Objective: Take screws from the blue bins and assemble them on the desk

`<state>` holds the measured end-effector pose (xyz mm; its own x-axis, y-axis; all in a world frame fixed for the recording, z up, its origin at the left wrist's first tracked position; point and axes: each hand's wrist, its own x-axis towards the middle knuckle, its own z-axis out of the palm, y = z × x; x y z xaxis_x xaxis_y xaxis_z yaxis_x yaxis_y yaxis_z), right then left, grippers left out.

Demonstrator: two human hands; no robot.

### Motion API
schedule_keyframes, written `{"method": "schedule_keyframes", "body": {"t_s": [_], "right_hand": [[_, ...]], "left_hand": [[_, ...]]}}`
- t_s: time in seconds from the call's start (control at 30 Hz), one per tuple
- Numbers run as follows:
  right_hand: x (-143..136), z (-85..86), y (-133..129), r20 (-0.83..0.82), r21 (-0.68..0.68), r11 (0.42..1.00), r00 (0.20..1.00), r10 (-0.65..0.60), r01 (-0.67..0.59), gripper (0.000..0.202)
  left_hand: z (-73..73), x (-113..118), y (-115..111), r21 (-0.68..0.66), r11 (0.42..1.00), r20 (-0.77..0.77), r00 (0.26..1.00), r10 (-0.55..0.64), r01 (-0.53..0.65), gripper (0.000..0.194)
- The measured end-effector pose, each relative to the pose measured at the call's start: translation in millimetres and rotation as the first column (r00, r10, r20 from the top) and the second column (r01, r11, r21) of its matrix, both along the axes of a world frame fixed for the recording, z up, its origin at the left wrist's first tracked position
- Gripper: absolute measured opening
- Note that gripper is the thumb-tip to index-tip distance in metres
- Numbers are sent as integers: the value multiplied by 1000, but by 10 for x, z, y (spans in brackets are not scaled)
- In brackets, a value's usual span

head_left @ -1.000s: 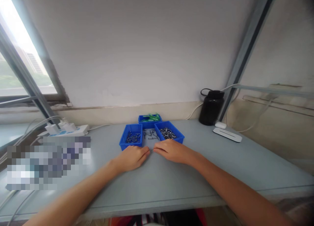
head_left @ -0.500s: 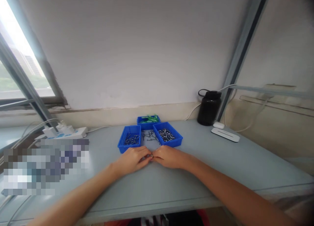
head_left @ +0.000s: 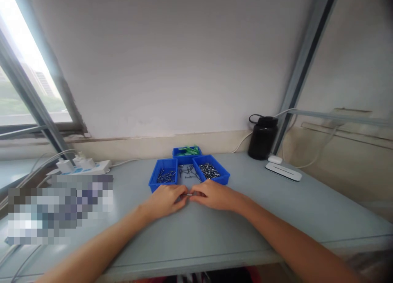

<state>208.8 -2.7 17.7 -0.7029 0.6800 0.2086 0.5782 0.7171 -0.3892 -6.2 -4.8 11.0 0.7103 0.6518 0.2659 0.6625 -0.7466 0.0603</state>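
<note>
A small metal piece [head_left: 189, 194] spans the narrow gap between my two hands. My left hand [head_left: 168, 199] pinches its left end and my right hand [head_left: 211, 194] pinches its right end. Just behind my left hand is a blue bin [head_left: 152, 180] with long dark screws. Another blue bin [head_left: 225, 178], full of short metal parts, stands behind my right hand. Several loose screws [head_left: 188, 172] lie between these two bins. Farther back, a smaller blue bin [head_left: 175, 152] holds green pieces [head_left: 190, 150].
At the back right stands a black bottle [head_left: 262, 140], beside a small white case [head_left: 275, 159] and a flat white device [head_left: 284, 171]. A power strip [head_left: 98, 167] with plugs and cables lies at the left. The table's front edge [head_left: 190, 266] runs below my forearms.
My fingertips have moved slightly apart, and more of the metal piece now shows between them. The whole view has shifted a little.
</note>
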Motion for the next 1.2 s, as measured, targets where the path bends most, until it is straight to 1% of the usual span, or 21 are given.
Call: {"method": "schedule_keyframes", "body": {"t_s": [0.07, 0.13, 0.23, 0.33, 0.53, 0.6, 0.63, 0.67, 0.7, 0.73, 0.77, 0.83, 0.9, 0.93, 0.97, 1.0, 1.03, 1.1, 1.13, 1.17, 1.2], "right_hand": [[4, 4, 8, 27, 47, 999, 1000, 0, -2, 26], [13, 0, 26, 51, 68, 998, 999, -16, 12, 23], [41, 7, 45, 52, 35, 997, 997, -65, 64, 15], [70, 28, 41, 42, 13, 996, 995, -93, 93, 11], [112, 119, 19, 30, 86, 994, 997, -65, 62, 24], [166, 166, 60, 9, 106, 990, 996, -90, 88, 26], [208, 184, 95, -11, 116, 985, 992, -127, 127, 26], [259, 196, 139, -22, 131, 971, 980, -199, 200, 27], [315, 200, 190, -36, 157, 942, 955, -294, 296, 29], [371, 194, 243, -43, 192, 901, 920, -389, 390, 29], [421, 182, 294, -30, 211, 866, 889, -458, 453, 28], [475, 143, 378, -11, 266, 820, 852, -523, 506, 28], [434, 106, 419, -48, 373, 787, 857, -513, 492, 25], [372, 91, 423, -43, 426, 784, 876, -481, 452, 25], [285, 78, 418, 2, 481, 792, 903, -429, 375, 25], [178, 66, 408, 95, 537, 804, 928, -359, 256, 25], [58, 52, 396, 201, 572, 808, 930, -308, 144, 23], [-194, 17, 377, 331, 596, 803, 904, -269, 21, 19], [-311, -4, 377, 385, 587, 809, 889, -249, -28, 20], [-415, -27, 383, 424, 567, 823, 871, -250, -40, 21], [-502, -50, 397, 445, 547, 837, 854, -268, -23, 23]], "left_hand": [[-9, -7, 17, 19, 1000, -27, 1000, 0, 0, 22], [-12, -12, 25, 20, 1000, -67, 998, 21, -19, 27], [-5, -21, 31, 7, 999, -121, 992, 41, -40, 30], [11, -27, 36, 37, 999, -112, 993, 37, -33, 33], [57, -25, 16, 70, 995, -141, 987, 77, -68, 43], [64, -28, 3, 74, 995, -150, 985, 82, -72, 44], [61, -31, -2, 74, 995, -157, 984, 80, -69, 43], [55, -33, -5, 70, 995, -169, 983, 77, -66, 42], [44, -36, -5, 63, 996, -186, 980, 70, -59, 40], [30, -38, -2, 54, 997, -205, 977, 60, -50, 37], [13, -41, 3, 44, 998, -222, 974, 45, -37, 34], [-21, -47, 16, 29, 1000, -240, 971, 12, -5, 31], [-47, -56, 30, 23, 1000, -237, 971, -13, 19, 29], [-56, -61, 35, 20, 999, -234, 972, -21, 26, 29], [-62, -66, 39, 18, 999, -232, 972, -26, 31, 29], [-65, -71, 42, 16, 999, -233, 972, -32, 37, 29], [-66, -75, 44, 12, 999, -234, 971, -40, 44, 29], [-62, -79, 43, -1, 998, -231, 971, -56, 58, 30], [-58, -79, 41, -11, 998, -226, 972, -62, 61, 30], [-52, -78, 38, -23, 998, -220, 973, -66, 63, 30], [-45, -76, 34, -36, 997, -214, 974, -70, 63, 30]]}}
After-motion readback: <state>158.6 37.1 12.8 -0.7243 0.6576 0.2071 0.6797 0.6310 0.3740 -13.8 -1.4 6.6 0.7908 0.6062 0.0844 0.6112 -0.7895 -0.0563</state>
